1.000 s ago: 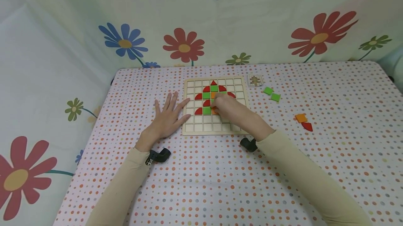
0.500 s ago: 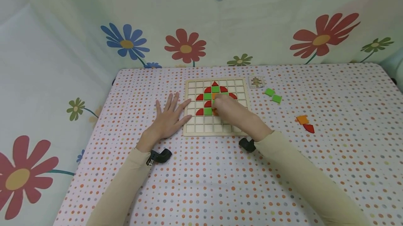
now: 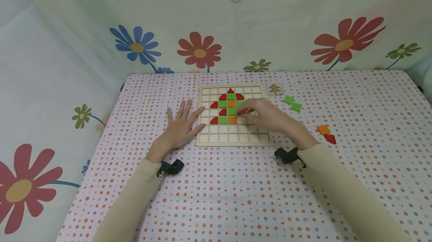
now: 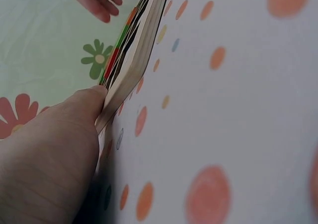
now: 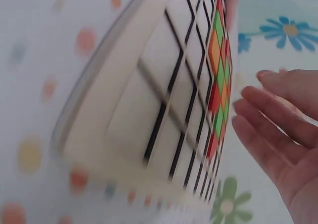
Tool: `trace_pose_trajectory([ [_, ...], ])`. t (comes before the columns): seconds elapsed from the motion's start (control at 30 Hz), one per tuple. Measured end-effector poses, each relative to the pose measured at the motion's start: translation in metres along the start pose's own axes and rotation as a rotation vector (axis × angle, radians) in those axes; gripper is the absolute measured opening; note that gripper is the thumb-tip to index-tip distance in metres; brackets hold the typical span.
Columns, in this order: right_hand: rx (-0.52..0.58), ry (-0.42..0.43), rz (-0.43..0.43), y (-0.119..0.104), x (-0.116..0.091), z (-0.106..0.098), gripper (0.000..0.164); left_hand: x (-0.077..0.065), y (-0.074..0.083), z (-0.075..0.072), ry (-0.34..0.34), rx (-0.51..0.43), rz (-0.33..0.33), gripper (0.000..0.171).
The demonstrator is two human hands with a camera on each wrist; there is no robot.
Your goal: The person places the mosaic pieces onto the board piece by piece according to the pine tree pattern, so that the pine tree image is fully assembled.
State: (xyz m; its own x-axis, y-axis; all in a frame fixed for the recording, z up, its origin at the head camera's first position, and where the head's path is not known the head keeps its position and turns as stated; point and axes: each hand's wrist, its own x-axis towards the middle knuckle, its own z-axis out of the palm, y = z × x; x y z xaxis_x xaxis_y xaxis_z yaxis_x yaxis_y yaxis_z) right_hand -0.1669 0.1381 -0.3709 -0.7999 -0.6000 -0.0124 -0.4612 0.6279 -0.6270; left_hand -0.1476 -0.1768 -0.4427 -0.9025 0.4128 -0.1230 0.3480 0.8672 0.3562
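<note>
A wooden grid board (image 3: 216,138) lies on the table, with red, green and orange tiles set in a tree-like pattern. Fingers spread, my left hand (image 3: 180,127) lies flat beside it, thumb and index finger touching its left edge; the left wrist view shows the thumb (image 4: 84,102) against the rim. My right hand (image 3: 266,114) is over the board's right half, fingertips by a green tile (image 3: 231,111) in the middle column. In the right wrist view its fingers are loosely bent and apart, with nothing seen between them. The hand hides some right-side cells.
A small pattern card (image 3: 275,88) lies at the board's upper right. Beyond it are two loose green squares (image 3: 296,106). Farther right, an orange square (image 3: 323,129) touches a red quarter-round tile (image 3: 330,139). A flowered curtain (image 3: 270,21) hangs behind the table.
My right hand has drawn back to the right from the middle column, uncovering the green and orange tiles there, and its fingers have loosened. The left hand has stayed put.
</note>
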Motion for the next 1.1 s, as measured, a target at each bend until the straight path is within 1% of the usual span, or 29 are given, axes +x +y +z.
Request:
trace_pose_trajectory([
  [0.07,0.013,0.038,0.016,0.009,-0.007,-0.008,0.020,0.000,0.000,0.000,0.002,-0.009,0.005,0.069],
  [0.17,0.027,0.089,0.072,0.025,-0.017,-0.021,0.019,-0.001,0.001,-0.001,0.000,-0.007,0.001,0.069],
  [0.27,0.028,0.113,0.183,0.044,-0.027,-0.036,0.023,-0.002,0.002,-0.001,-0.003,0.001,-0.009,0.070],
  [0.4,-0.029,0.079,0.339,0.069,-0.039,-0.053,0.030,-0.002,0.001,0.000,-0.004,0.000,-0.009,0.069],
  [0.53,-0.045,0.041,0.397,0.089,-0.047,-0.062,0.034,-0.002,0.002,0.000,-0.004,-0.007,-0.005,0.069],
  [0.63,-0.029,0.044,0.411,0.096,-0.051,-0.064,0.035,-0.001,0.002,-0.001,-0.003,-0.007,-0.003,0.069],
  [0.7,-0.022,0.050,0.437,0.098,-0.052,-0.066,0.037,-0.001,0.002,-0.001,0.002,-0.010,0.003,0.069],
  [0.87,-0.027,0.057,0.546,0.100,-0.054,-0.072,0.042,-0.001,0.004,-0.002,0.006,-0.018,0.009,0.069],
  [1.0,-0.061,0.057,0.611,0.098,-0.053,-0.074,0.039,-0.002,0.003,-0.004,0.010,-0.014,0.007,0.069],
  [1.1,-0.072,0.069,0.641,0.096,-0.051,-0.073,0.036,-0.003,0.003,-0.003,0.005,-0.012,0.004,0.069],
])
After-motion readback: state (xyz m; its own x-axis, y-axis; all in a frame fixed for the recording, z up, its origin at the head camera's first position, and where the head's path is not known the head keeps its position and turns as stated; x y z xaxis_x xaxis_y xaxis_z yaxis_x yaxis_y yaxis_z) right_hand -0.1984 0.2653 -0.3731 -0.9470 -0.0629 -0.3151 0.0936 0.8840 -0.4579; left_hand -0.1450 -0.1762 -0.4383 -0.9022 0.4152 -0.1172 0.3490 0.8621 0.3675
